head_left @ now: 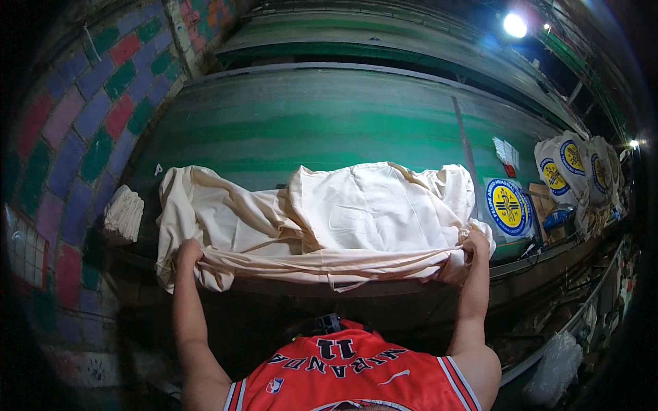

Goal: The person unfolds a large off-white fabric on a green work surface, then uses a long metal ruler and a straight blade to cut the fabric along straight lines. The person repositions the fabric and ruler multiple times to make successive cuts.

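Note:
A wide cream cloth [373, 205] lies bunched and wrinkled along the near edge of the green table. My left hand [188, 252] grips its near left part, fingers closed into the folds. At the near right corner my right hand [476, 243] is closed on a gathered bunch of the same cloth. Between both hands the front edge runs as a rolled, fairly taut band, hanging slightly over the table's edge. The fingertips of each hand are partly hidden by fabric.
Left of the cloth sits a folded cream stack [124, 214]. On the right lie a printed blue-and-yellow emblem sheet [508, 207], a small clear-and-red item [507, 157] and several printed cloth pieces [572, 161]. The green table [329, 116] stretches back; a painted brick wall [96, 103] stands left.

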A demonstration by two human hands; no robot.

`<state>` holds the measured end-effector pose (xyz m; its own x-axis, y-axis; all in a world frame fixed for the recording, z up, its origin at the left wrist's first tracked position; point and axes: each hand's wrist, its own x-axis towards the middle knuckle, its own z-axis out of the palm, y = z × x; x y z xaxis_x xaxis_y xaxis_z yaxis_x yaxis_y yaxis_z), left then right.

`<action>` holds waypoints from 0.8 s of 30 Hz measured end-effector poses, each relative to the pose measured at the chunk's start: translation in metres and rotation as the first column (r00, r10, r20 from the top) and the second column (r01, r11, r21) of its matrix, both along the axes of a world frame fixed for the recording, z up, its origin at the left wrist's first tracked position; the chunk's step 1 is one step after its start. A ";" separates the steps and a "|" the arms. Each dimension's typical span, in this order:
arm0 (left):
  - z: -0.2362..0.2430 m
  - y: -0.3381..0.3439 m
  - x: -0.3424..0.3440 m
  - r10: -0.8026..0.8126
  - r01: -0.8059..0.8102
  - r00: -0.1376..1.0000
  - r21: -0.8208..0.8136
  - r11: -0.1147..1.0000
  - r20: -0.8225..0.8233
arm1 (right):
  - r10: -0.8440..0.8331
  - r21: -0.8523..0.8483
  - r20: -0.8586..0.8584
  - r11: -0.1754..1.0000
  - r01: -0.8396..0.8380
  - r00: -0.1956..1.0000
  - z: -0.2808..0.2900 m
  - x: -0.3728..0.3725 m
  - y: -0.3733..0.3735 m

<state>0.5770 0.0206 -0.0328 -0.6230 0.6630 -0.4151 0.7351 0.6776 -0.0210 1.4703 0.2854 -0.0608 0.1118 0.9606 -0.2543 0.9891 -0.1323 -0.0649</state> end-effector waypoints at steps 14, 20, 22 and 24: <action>-0.059 0.191 0.149 -0.232 0.018 0.935 0.618 0.786 0.267 | 0.480 0.198 -0.387 0.877 -0.437 0.788 -0.007 -0.299 -0.002; -0.001 0.190 0.166 -0.215 0.195 0.971 0.171 0.966 0.108 | 0.447 0.157 -0.409 0.893 -0.421 0.795 -0.010 -0.323 -0.001; 0.018 0.173 0.178 -0.389 0.415 0.908 0.211 0.885 -0.158 | 0.489 0.152 -0.329 0.872 -0.466 0.808 -0.006 -0.324 0.012; 0.038 0.159 0.187 -0.520 0.600 0.799 0.357 0.716 -0.300 | 0.456 0.246 -0.333 0.887 -0.390 0.825 -0.005 -0.337 0.023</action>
<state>0.7641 0.1800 0.0054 -0.1125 0.9920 0.0564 0.9936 0.1125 0.0024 1.1332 0.3081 -0.0661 -0.3863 0.9218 -0.0325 0.8417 0.3379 -0.4212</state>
